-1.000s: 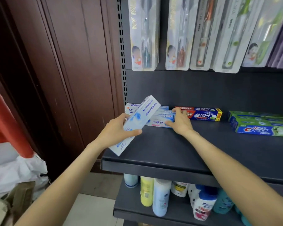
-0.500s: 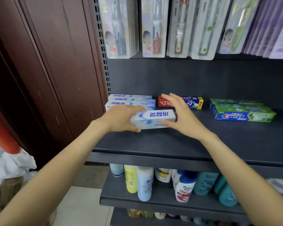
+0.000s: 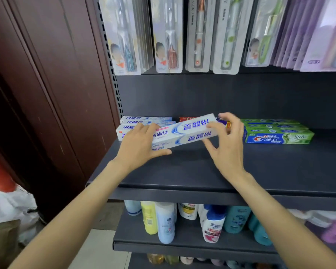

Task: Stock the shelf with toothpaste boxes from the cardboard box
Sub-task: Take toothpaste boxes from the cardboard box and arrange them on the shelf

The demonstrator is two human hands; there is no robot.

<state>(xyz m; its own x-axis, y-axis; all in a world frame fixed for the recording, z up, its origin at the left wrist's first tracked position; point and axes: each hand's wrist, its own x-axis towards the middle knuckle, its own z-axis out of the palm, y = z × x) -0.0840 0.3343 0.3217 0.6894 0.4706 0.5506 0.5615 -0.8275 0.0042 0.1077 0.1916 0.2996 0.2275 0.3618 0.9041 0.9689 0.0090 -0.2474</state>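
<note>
the toothpaste box is a long white carton with blue print, held just above the dark shelf, tilted so its right end sits higher and farther back. the left hand clamps its near left end, thumb under the front edge and fingers over the top. the right hand has spread, loose fingers at the right end; it looks to be guiding the box rather than gripping it, though the blur there leaves that unsure.

to do this step well, i would level the box first, turn it parallel to the white stack at the far left, then lower it flat and slide it back until its face lines up with the others. the red box lies just behind the raised end, so that end should come down gently to avoid knocking it askew.

the cartons are thin glossy card, light and easy to dent, so a soft grip suits. the shelf is smooth matte metal, so boxes should slide freely. the green boxes lie stacked well to the right. the cardboard box is not in view.
</note>
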